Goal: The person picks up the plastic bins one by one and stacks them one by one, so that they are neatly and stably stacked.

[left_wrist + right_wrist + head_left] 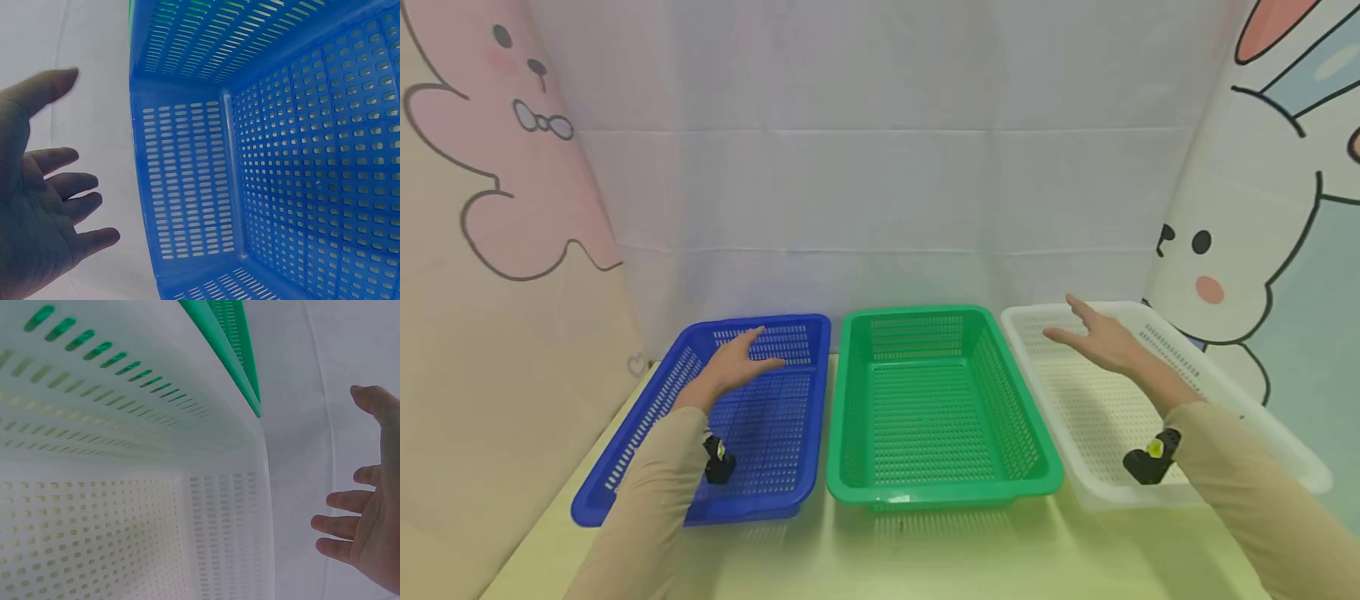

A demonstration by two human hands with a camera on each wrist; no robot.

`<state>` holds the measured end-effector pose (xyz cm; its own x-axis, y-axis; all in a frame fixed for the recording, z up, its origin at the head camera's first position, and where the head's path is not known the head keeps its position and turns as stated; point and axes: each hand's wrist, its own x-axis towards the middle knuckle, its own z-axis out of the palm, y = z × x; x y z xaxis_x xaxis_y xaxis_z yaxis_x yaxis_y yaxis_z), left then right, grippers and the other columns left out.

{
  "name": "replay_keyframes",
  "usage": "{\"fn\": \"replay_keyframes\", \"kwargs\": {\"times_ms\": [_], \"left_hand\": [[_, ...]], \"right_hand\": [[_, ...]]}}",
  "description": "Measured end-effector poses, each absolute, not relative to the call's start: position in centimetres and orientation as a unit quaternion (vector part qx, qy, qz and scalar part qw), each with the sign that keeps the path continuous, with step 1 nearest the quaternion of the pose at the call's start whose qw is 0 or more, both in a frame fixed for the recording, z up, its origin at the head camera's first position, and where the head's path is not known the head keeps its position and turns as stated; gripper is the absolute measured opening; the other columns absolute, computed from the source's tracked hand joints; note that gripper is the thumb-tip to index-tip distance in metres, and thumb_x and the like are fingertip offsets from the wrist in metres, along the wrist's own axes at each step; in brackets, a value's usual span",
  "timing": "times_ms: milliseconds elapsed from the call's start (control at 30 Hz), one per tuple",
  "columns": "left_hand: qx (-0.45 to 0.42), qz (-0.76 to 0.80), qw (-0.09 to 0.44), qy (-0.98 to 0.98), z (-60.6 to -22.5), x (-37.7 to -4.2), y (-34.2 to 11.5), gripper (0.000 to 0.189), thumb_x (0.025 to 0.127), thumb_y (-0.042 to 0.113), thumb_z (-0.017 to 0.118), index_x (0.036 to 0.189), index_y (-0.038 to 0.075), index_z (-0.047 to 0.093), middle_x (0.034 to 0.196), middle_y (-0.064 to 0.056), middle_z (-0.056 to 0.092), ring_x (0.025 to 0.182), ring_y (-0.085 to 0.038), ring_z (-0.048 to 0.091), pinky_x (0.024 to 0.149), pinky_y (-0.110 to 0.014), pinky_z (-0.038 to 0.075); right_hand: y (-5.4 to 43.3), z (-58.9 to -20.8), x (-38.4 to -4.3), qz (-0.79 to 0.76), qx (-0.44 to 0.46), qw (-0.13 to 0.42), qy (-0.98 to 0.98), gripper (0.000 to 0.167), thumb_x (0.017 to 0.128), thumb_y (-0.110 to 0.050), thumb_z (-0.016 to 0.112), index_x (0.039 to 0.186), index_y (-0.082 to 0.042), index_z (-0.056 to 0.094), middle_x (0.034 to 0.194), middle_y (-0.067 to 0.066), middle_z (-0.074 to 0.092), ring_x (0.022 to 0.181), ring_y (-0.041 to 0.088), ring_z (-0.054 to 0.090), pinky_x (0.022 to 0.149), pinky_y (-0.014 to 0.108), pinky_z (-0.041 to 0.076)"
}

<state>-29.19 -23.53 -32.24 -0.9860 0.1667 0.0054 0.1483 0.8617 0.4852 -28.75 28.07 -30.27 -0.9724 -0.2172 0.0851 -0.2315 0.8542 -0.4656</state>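
Note:
Over the blue basket (807,433) on the left, my left hand (730,371) hovers with thumb and fingers spread and nothing in them. The left wrist view shows that hand (47,206) with its fingers apart, beside the basket's slotted end wall (187,181). My right hand (1101,340) hangs over the white basket (1060,417) on the right, also holding nothing. Its fingers and thumb (375,403) are spread in the right wrist view, past the white basket's end wall (228,531). Between the hands stands a green basket (925,417).
All three baskets stand side by side on a pale yellow-green table (880,558). A white cloth (880,192) hangs behind them. Side cloths carry a pink cartoon animal (542,200) and a white rabbit (1232,225). Black camera mounts (1150,460) are worn on both wrists.

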Motion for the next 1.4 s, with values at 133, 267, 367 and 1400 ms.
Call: {"fn": "replay_keyframes", "kwargs": {"times_ms": [133,267,367,1400], "left_hand": [[0.086,0.260,0.025,0.961,-32.2,-28.9,-23.4,0.074,0.086,0.030,0.057,0.141,-0.005,0.023,0.142,-0.030,0.021,0.129,-0.047,0.019,0.102,-0.059,0.021],[0.087,0.283,0.033,0.955,-32.0,-28.6,-23.3,0.072,0.086,0.027,0.058,0.141,-0.005,0.023,0.142,-0.029,0.022,0.129,-0.046,0.020,0.102,-0.058,0.023],[0.092,0.312,0.046,0.944,-31.8,-28.5,-23.2,0.069,0.088,0.024,0.057,0.140,-0.006,0.023,0.141,-0.030,0.025,0.128,-0.046,0.024,0.101,-0.057,0.027],[-0.004,0.469,0.108,0.877,-32.6,-27.3,-17.3,0.068,0.084,0.017,0.063,0.139,-0.003,0.029,0.134,-0.027,0.038,0.119,-0.039,0.042,0.092,-0.044,0.043]], "right_hand": [[27.9,-30.3,-28.7,0.266,0.123,0.032,-0.956,0.077,0.092,-0.044,0.043,0.142,0.006,0.013,0.139,0.034,0.024,0.120,0.050,0.032,0.092,0.062,0.031],[27.6,-30.4,-28.6,0.288,0.118,0.033,-0.950,0.076,0.092,-0.042,0.044,0.142,0.007,0.014,0.137,0.033,0.028,0.119,0.049,0.036,0.091,0.059,0.035],[27.3,-30.3,-28.6,0.305,0.111,0.034,-0.945,0.076,0.092,-0.042,0.045,0.142,0.006,0.014,0.136,0.034,0.030,0.118,0.048,0.038,0.091,0.058,0.037],[23.9,-31.0,-26.6,0.410,0.090,-0.032,-0.907,0.084,0.087,-0.041,0.056,0.144,0.002,0.011,0.141,0.030,0.024,0.126,0.046,0.027,0.095,0.057,0.034]]}}
